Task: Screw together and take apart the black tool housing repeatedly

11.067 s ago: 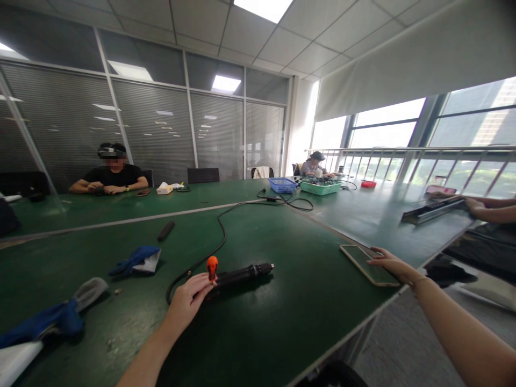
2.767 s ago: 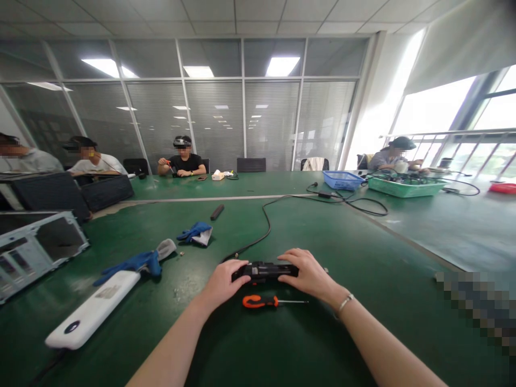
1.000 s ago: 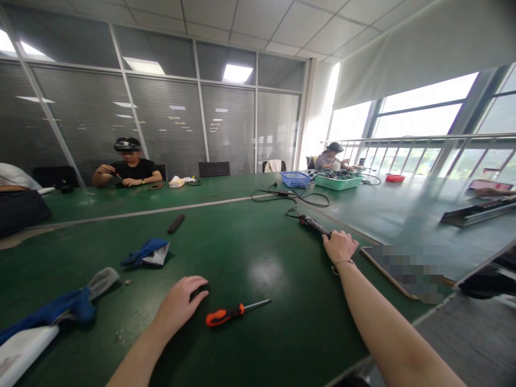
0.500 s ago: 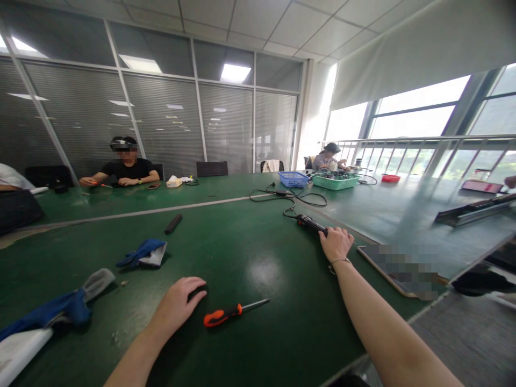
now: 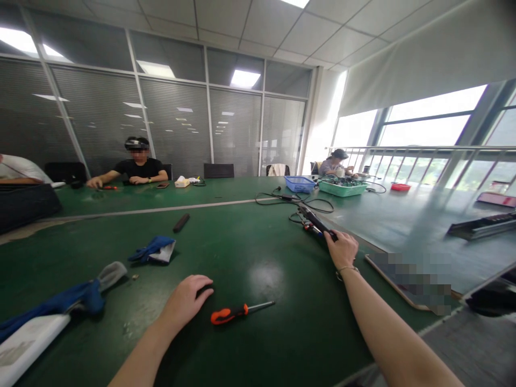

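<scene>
My right hand grips the near end of a black corded electric screwdriver, on the right side of the green table. The screwdriver points away from me, with small red and blue details under it; its tip is hard to make out. My left hand rests on the tabletop, fingers loosely bent and thumb apart, holding nothing. Just right of it lies an orange and black hand screwdriver, its metal shaft pointing right. A black cord runs from the electric screwdriver in loops.
Blue and grey gloves and a white object lie left. A dark bar lies farther back. A tablet-like panel is beside my right forearm. Blue and green baskets stand behind. Co-workers sit at the far side.
My view has shifted slightly left. The electric screwdriver has turned or lifted in my right hand, showing red and blue details beneath. My left hand still rests beside the hand screwdriver.
</scene>
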The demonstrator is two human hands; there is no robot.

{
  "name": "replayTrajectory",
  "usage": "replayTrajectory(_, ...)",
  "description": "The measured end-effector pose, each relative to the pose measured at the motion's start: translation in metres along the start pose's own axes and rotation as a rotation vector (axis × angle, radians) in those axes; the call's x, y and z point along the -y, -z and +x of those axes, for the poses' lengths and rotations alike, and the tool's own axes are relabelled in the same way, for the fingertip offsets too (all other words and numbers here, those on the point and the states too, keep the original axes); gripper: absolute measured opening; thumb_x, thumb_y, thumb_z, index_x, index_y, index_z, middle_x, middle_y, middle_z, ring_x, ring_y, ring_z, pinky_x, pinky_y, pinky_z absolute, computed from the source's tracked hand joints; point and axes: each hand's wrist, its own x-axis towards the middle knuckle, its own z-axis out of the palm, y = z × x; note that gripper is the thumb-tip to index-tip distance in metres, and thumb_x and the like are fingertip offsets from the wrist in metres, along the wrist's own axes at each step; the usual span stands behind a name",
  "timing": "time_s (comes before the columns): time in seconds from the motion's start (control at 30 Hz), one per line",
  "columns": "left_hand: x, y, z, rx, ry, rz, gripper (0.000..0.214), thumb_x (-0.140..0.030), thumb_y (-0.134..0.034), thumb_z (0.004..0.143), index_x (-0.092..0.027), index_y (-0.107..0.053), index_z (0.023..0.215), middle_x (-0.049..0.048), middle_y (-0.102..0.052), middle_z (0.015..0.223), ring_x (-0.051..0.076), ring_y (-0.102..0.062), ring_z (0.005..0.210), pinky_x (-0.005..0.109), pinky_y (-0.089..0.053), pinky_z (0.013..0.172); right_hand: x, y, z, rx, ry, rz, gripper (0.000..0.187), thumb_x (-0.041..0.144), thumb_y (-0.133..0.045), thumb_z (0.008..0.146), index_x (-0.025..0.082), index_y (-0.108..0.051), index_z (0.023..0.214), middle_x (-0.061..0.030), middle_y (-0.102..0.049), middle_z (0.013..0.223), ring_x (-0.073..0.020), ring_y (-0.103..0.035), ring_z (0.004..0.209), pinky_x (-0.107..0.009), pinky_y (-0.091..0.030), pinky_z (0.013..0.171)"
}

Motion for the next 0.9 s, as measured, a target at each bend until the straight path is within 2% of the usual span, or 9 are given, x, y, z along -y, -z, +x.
replayTrajectory(0.23, -0.001, -0.001, -0.003, -0.01, -0.015, 0.022, 0.029, -0.033, -0.051, 0.088, -0.023, -0.072, 0.105, 0.0053, -0.069, 0.111, 0.024, -0.062, 0.104, 0.038, -0.047, 0.095, 0.039, -0.018, -0.024, 0.201, 0.244, 0.102, 0.05, 0.055, -0.042, 0.088, 0.018, -0.069, 0.109, -0.0099, -0.069, 0.109, -0.0252, -0.06, 0.099, -0.033, -0.041, 0.087)
replayTrajectory(0.4, -0.001, -0.003, -0.006, -0.035, -0.026, 0.014, 0.027, -0.032, -0.052, 0.088, -0.022, -0.071, 0.104, 0.0053, -0.07, 0.11, 0.023, -0.062, 0.103, 0.036, -0.047, 0.094, 0.051, -0.021, -0.033, 0.335, 0.298, 0.111, 0.045, 0.051, -0.048, 0.085, 0.016, -0.072, 0.101, -0.012, -0.07, 0.1, -0.0263, -0.062, 0.092, -0.034, -0.045, 0.082)
replayTrajectory(0.57, -0.001, -0.005, -0.007, -0.052, -0.027, -0.001, 0.026, -0.03, -0.053, 0.088, -0.021, -0.071, 0.104, 0.0061, -0.069, 0.11, 0.023, -0.062, 0.104, 0.036, -0.046, 0.094, 0.069, -0.015, -0.044, 0.402, 0.336, 0.159, 0.044, 0.046, -0.046, 0.088, 0.015, -0.069, 0.11, -0.014, -0.067, 0.106, -0.0273, -0.06, 0.096, -0.037, -0.044, 0.087)
replayTrajectory(0.77, -0.004, -0.003, -0.008, -0.118, 0.006, -0.011, 0.043, -0.032, -0.057, 0.086, -0.02, -0.058, 0.127, 0.0095, -0.061, 0.126, 0.025, -0.055, 0.117, 0.04, -0.042, 0.102, 0.13, -0.005, -0.082, 0.543, 0.496, 0.339, 0.04, 0.042, -0.049, 0.088, 0.018, -0.067, 0.114, -0.0116, -0.065, 0.11, -0.025, -0.058, 0.103, -0.037, -0.043, 0.093)
replayTrajectory(0.9, -0.004, -0.002, -0.008, -0.171, 0.051, -0.004, 0.061, -0.034, -0.066, 0.078, -0.022, -0.049, 0.136, 0.0102, -0.053, 0.134, 0.027, -0.048, 0.124, 0.044, -0.038, 0.106, 0.169, 0.015, -0.112, 0.666, 0.636, 0.503, 0.037, 0.04, -0.054, 0.087, 0.021, -0.067, 0.115, -0.0091, -0.065, 0.111, -0.0227, -0.058, 0.103, -0.035, -0.044, 0.093)
